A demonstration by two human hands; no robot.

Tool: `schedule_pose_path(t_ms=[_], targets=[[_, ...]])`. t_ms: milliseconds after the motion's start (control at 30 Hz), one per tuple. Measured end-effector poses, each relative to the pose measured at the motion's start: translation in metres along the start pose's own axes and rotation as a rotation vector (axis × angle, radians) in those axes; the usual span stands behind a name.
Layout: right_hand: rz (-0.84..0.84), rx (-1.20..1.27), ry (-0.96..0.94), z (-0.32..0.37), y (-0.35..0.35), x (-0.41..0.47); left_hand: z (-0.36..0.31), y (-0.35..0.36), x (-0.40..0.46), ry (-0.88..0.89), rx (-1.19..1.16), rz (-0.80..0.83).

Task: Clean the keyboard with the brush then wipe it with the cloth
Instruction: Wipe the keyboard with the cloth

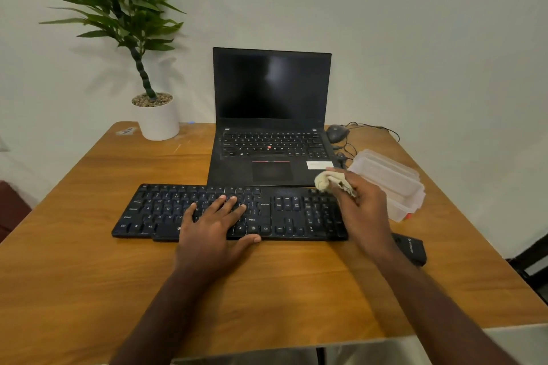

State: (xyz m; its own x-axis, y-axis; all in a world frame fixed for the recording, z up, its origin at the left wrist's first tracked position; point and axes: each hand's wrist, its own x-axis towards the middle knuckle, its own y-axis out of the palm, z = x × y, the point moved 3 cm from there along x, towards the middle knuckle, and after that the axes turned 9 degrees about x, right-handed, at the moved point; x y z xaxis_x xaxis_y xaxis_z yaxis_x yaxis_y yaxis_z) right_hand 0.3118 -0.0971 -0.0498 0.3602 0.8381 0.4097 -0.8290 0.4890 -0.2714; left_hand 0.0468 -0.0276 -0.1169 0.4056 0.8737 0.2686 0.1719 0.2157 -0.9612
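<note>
A black full-size keyboard [278,210] lies across the middle of the wooden table [89,261]. My left hand [216,225] rests flat on its middle keys, fingers spread and straight. My right hand [361,210] hovers over the keyboard's right end by the number pad and grips a bunched cream cloth [330,181] that sticks out toward the laptop. No brush is visible.
An open black laptop [271,115] stands right behind the keyboard. A clear plastic box [391,184] sits to the right, with a black mouse [336,132] and cable behind it. A black device [412,247] lies near the right edge. A potted plant [157,115] stands back left.
</note>
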Motion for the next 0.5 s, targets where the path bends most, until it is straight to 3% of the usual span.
schedule_pose_path(t_ms=[100,200,500], targets=[[0.265,-0.394,-0.219,-0.009,0.016,-0.001,0.001,0.001,0.000,0.014,0.003,-0.020],[0.545,-0.806,-0.316,-0.015,0.031,-0.009,0.002,0.002,0.001,0.026,0.005,-0.038],[0.646,-0.831,-0.500,-0.001,0.018,-0.010,0.002,0.001,0.002,0.027,0.000,-0.036]])
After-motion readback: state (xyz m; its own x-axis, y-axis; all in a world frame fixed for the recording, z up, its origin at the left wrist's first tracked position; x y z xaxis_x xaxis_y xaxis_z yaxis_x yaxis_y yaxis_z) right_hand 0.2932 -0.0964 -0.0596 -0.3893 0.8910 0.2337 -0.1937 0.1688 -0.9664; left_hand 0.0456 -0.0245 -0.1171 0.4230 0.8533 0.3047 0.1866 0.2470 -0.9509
